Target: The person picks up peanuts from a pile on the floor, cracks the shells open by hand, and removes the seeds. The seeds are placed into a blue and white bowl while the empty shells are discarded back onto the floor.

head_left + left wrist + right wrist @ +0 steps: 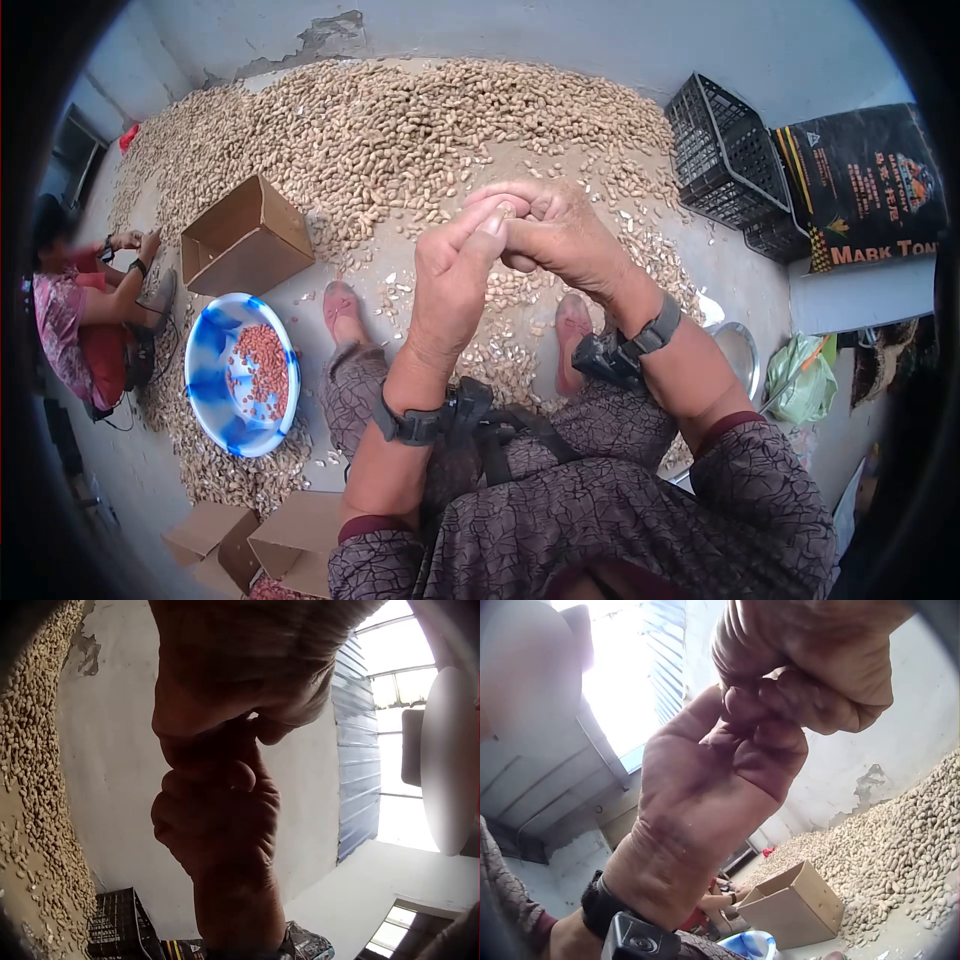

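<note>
Both hands meet in front of the chest, above the floor. In the head view the left hand and the right hand have curled fingers, their thumb tips close together around a small tan peanut, mostly covered. The left wrist view has the left hand above and the right hand below, both dark. From the right wrist, the right hand touches the left hand; fingers hide the peanut there. Unshelled peanuts lie heaped beyond the hands.
A blue-white basin with reddish kernels and a cardboard box stand left. Black crates, a black sack and a metal bowl are right. Another person crouches far left. More boxes sit lower left.
</note>
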`<state>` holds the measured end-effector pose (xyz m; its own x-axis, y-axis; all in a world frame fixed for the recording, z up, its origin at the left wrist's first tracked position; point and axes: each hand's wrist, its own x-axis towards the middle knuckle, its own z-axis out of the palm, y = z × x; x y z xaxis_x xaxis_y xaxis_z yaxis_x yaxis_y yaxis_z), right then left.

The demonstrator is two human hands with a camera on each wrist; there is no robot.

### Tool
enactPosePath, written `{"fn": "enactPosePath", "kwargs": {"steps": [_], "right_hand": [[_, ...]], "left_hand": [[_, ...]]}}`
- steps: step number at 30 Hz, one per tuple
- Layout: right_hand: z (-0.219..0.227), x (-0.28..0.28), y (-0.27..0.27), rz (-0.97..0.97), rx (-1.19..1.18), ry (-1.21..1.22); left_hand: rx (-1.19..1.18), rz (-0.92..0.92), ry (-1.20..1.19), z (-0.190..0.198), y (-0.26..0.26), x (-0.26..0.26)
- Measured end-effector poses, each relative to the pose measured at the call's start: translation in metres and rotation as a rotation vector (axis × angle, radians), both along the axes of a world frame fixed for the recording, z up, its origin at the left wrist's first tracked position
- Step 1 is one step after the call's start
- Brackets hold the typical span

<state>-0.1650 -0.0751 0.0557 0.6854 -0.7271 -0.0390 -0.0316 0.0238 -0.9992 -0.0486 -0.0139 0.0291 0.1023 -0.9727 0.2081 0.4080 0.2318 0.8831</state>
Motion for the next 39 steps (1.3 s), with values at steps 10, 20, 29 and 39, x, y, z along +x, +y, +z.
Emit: {"fn": "enactPosePath", "kwargs": {"steps": [10,20,29,39], "right_hand": [[0.001,-0.004,-0.004,0.02,0.084,-0.004],[-0.011,-0.001,-0.01,0.106,0.239,-0.221],[0.014,-0.014,-0.031,0.065,0.34,-0.103],[-0.152,-0.13,-0.09,-0.131,0.524,0.065]], "left_hand": [[0.126,0.102,0.179,-0.011,-0.01,0.007],[-0.009,0.179,0.016,-0.011,-0.008,0.005],[-0.014,0.215,-0.067,-0.008,-0.006,0.0],[0.393,0.026,-0.125,-0.014,0.02,0.005]]}}
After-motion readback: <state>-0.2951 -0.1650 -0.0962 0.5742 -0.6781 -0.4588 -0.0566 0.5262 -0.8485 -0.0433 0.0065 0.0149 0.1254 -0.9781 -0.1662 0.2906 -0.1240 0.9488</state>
